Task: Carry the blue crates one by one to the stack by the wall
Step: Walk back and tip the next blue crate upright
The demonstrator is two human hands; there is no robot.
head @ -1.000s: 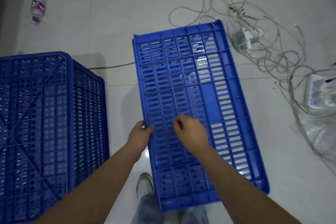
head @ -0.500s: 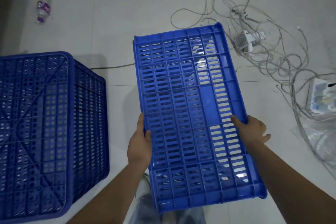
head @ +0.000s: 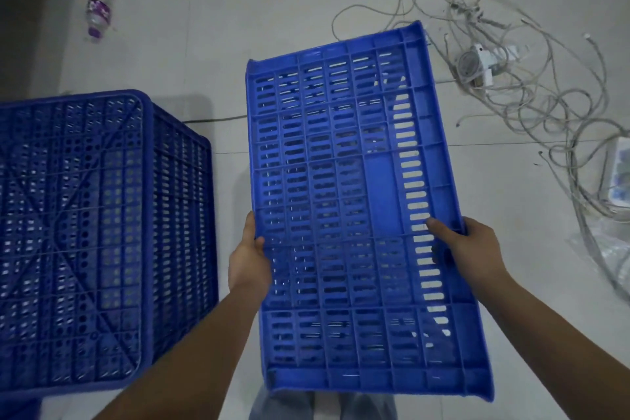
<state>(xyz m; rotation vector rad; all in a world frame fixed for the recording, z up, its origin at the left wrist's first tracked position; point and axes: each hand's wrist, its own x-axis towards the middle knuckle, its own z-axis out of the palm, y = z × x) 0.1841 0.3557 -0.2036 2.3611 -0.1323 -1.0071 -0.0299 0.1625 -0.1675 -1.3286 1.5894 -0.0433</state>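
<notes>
A bright blue slotted crate (head: 344,181) is held up in front of me, its long perforated face toward the camera and its far end pointing away. My left hand (head: 247,257) grips its left edge about halfway along. My right hand (head: 467,249) grips the right edge, thumb lying over the slots. At the left, a darker blue crate (head: 85,232) stands upside down on the floor, bottom up.
The floor is pale tile. A tangle of grey cables with a white adapter (head: 477,66) spreads at the right. A plastic bottle (head: 99,5) lies at the far left. A white box (head: 620,177) and clear plastic wrap sit at the right edge. My legs show below the crate.
My right hand left the middle of the crate's face and took hold of the right edge. The crate now tilts a little more to the right and sits closer to me.
</notes>
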